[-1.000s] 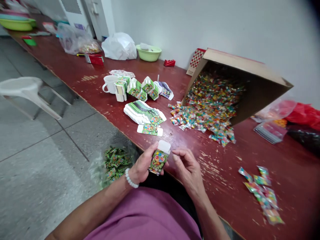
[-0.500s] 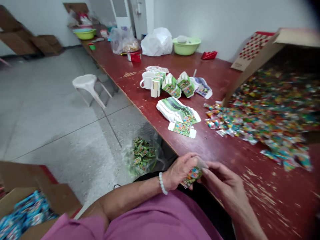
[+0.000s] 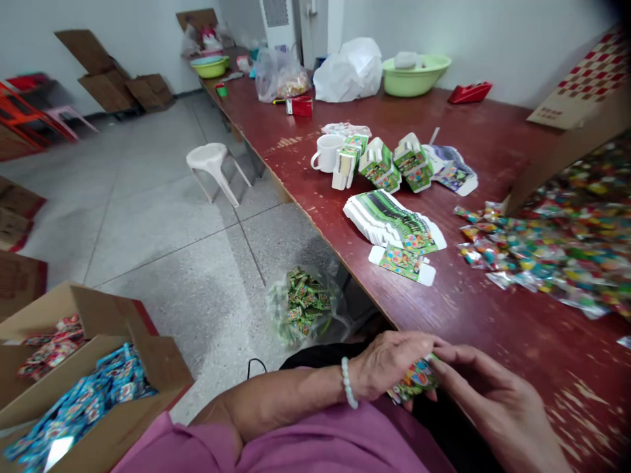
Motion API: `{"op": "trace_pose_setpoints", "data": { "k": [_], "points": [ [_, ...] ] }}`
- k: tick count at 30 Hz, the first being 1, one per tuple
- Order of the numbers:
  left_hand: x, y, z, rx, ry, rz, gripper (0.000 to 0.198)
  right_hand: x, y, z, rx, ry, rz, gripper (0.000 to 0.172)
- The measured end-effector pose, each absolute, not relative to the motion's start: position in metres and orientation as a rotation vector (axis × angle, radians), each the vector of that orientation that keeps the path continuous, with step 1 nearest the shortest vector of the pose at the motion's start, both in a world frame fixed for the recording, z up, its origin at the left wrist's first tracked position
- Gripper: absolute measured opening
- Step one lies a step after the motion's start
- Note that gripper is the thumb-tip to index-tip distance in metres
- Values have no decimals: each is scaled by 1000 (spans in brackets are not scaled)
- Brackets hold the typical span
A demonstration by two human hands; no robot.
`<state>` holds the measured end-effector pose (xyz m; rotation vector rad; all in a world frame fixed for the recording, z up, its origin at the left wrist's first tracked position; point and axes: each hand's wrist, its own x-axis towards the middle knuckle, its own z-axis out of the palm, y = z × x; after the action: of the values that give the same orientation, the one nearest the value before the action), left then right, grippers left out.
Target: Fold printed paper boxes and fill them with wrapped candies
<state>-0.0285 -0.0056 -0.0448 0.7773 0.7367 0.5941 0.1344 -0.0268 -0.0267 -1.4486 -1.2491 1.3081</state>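
A small printed cardboard box (image 3: 417, 380), green with colourful pictures, is held low in front of my body, just off the table's near edge. My left hand (image 3: 387, 362), with a pale bead bracelet at the wrist, is closed around its side. The fingers of my right hand (image 3: 493, 387) close on the box's upper end; its flaps are hidden behind them. Beyond my hands, a flat unfolded carton (image 3: 401, 261) lies by a fanned stack of flat green cartons (image 3: 389, 220). Farther back stand several folded green boxes (image 3: 379, 165) beside a white mug (image 3: 328, 154).
Wrapped candies (image 3: 547, 253) spill from a large carton on the right of the red table (image 3: 296, 148). A clear bag of green packets (image 3: 308, 302) stands on the floor. Cartons of blue packets (image 3: 98, 397) are at lower left, a white stool (image 3: 211, 157) beyond.
The view has swung left, so the table things sit farther right and more cartons show at left. My left hand now covers more of the box's top; both hands stay on it.
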Motion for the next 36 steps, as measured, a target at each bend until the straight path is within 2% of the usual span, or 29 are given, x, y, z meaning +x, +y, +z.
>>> {"op": "trace_pose_setpoints", "data": {
  "k": [5, 11, 13, 16, 18, 23, 27, 32, 36],
  "points": [
    [-39, -1, -38, 770, 805, 577, 70, 135, -24, -30, -1467, -1288, 1234, 22],
    [-36, 5, -42, 484, 799, 697, 40, 124, -33, -41, -1311, -1720, 822, 18],
    [-33, 5, -46, 401, 789, 759, 37, 115, -38, -49, -1328, -1871, 575, 36],
    [-29, 4, -48, 359, 785, 885, 41, 104, -44, -60, -1402, -2050, 231, 83],
    [-27, 3, -48, 401, 814, 946, 42, 101, -43, -63, -1441, -2113, 133, 92],
    [-25, -2, -58, 400, 752, 933, 46, 109, -33, -67, -1370, -2139, 194, 72],
    [-39, -12, -72, 435, 803, 941, 42, 98, -36, -79, -1359, -2142, 293, 73],
    [-89, -16, -95, 503, 1093, 871, 58, 74, -41, -91, -1448, -2209, 213, 85],
    [-140, 15, -135, 548, 1380, 922, 49, 76, -27, -102, -1395, -2207, 110, 62]
  ]
}}
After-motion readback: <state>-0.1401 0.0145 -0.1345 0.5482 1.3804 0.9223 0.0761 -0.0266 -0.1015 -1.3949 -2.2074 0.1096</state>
